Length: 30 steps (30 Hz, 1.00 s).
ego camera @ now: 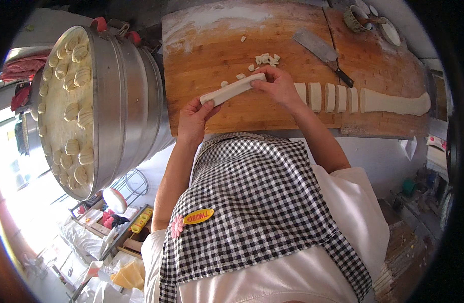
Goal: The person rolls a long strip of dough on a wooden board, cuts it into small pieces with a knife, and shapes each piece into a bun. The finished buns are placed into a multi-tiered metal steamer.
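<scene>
A strip of pale dough [232, 90] is held up between both hands, slanting over the wooden board [216, 49]. My left hand [196, 117] pinches its lower end, and my right hand [275, 85] pinches its upper end between thumb and fingers. Just beyond the strip, a small heap of dough bits [267, 59] lies on the board, with a few loose bits nearby. To the right of my right hand stand several cut dough pieces [315, 97] in a row, then a longer uncut length of dough [394, 103]. A cleaver [317, 45] with a black handle lies beyond them.
At the left stands a large round metal steamer [114, 106] with many shaped dough rolls [80, 77] on its top tier. White flour [232, 15] is spread on the board's far part. A patterned cup [356, 19] stands at the far right. Below the steamer is a cluttered shelf [114, 242].
</scene>
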Motion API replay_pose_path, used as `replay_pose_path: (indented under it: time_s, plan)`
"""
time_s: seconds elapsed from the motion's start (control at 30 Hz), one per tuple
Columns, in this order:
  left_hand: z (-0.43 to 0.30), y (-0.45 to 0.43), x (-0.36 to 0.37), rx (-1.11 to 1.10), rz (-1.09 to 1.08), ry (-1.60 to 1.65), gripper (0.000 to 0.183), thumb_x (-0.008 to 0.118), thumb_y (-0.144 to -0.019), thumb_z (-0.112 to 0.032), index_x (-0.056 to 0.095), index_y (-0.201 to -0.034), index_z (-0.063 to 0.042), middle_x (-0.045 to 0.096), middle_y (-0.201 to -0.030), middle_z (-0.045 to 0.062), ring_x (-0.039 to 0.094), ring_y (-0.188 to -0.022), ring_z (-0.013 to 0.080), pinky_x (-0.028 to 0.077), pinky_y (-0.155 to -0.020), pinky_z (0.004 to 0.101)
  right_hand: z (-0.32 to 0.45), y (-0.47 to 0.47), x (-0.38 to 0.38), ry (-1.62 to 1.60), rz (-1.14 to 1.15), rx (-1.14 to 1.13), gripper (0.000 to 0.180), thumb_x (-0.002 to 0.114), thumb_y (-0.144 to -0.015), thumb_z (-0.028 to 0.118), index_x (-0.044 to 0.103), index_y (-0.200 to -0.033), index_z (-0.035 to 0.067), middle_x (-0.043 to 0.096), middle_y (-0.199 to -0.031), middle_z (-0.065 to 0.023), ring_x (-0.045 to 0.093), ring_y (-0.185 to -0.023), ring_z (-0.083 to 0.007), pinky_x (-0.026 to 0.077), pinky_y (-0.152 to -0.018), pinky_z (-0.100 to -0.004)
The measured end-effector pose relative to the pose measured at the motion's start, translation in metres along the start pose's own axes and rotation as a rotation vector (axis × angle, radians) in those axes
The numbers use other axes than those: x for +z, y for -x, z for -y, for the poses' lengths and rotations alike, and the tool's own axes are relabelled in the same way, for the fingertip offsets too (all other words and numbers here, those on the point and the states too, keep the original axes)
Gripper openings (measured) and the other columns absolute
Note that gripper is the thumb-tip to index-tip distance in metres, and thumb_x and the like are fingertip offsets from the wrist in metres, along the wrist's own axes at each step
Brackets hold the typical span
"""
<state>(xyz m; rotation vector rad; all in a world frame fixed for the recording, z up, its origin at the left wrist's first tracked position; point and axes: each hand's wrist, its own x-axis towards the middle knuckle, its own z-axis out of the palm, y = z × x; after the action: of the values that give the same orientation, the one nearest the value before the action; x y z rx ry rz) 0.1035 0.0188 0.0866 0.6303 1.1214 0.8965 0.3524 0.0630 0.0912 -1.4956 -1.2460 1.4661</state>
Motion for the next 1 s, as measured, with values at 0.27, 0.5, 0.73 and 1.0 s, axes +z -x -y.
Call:
replay_pose_path:
  time_s: [0.27, 0.5, 0.73, 1.0]
  plan:
    - [-0.003, 0.003, 0.013, 0.058, -0.046, 0.083, 0.04, 0.064, -0.092, -0.013, 0.055, -0.129, -0.002, 0.061, -0.122, 0.01, 0.059, -0.111, 0.0193, 0.048, -0.097, 0.0321, 0.011, 0.022, 0.044, 0.043, 0.036, -0.52, 0.034, 0.077, -0.079, 0.014, 0.067, -0.11, 0.002, 0.068, -0.101, -0.0123, 0.066, -0.088, -0.0209, 0.053, -0.078, -0.0301]
    - [-0.004, 0.009, 0.017, 0.283, 0.02, -0.292, 0.036, 0.065, -0.088, -0.004, 0.059, -0.124, 0.001, 0.063, -0.116, 0.007, 0.062, -0.101, 0.0154, 0.051, -0.087, 0.0271, 0.001, 0.009, 0.04, -0.143, 0.245, -0.217, 0.041, 0.075, -0.079, 0.012, 0.064, -0.117, 0.002, 0.069, -0.101, -0.0127, 0.067, -0.083, -0.0198, 0.054, -0.075, -0.0302]
    - [0.006, 0.008, 0.025, 0.278, -0.165, -0.401, 0.023, 0.057, -0.086, 0.005, 0.065, -0.107, 0.004, 0.066, -0.099, 0.011, 0.066, -0.08, 0.0156, 0.057, -0.072, 0.0247, -0.001, 0.024, 0.053, 0.148, 0.193, -0.201, 0.033, 0.061, -0.084, 0.005, 0.066, -0.116, 0.003, 0.07, -0.094, -0.0138, 0.068, -0.081, -0.0198, 0.055, -0.071, -0.03]
    - [-0.006, 0.009, 0.017, 0.021, -0.1, -0.074, 0.027, 0.059, -0.089, 0.0, 0.061, -0.116, 0.003, 0.067, -0.102, 0.013, 0.066, -0.083, 0.0188, 0.055, -0.076, 0.027, -0.028, 0.02, 0.071, -0.08, 0.176, -0.389, 0.03, 0.059, -0.086, 0.005, 0.066, -0.115, 0.003, 0.067, -0.097, -0.0139, 0.065, -0.095, -0.0247, 0.053, -0.086, -0.0342]
